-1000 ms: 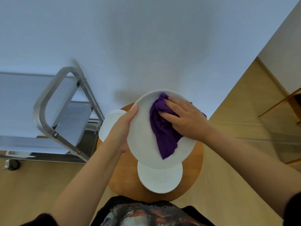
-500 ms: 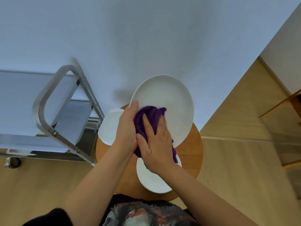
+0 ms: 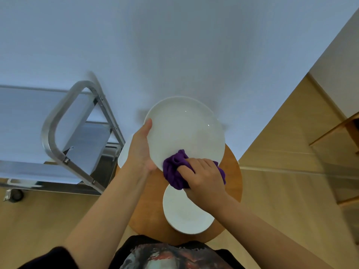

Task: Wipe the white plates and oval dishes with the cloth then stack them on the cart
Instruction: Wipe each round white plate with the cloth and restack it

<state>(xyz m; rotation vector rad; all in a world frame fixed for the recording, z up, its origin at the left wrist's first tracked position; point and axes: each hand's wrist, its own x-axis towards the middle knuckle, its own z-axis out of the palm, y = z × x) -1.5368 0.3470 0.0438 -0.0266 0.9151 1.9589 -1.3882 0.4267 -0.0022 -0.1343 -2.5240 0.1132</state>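
The fingers [image 3: 185, 167] of the right hand [image 3: 204, 178] are curled into a bunched purple cloth [image 3: 175, 172] and grip it against the lower rim of a white plate [image 3: 185, 131]. The left hand [image 3: 140, 150] holds the same plate at its left edge: the thumb [image 3: 148, 124] lies along the rim on the upper face, while the remaining fingers are hidden behind the plate, so their position cannot be told. The plate is round, glossy and plain white, with small light reflections on its surface. It is held tilted above a round wooden tabletop [image 3: 232, 183].

A second white plate [image 3: 184, 212] lies flat on the tabletop at its near side, partly under the right wrist. A further white dish [image 3: 122, 157] shows at the tabletop's left edge, mostly covered by the left hand. A metal cart [image 3: 56, 133] with a tubular handle stands to the left on the wooden floor [image 3: 281, 191], beside a pale wall [image 3: 174, 45].
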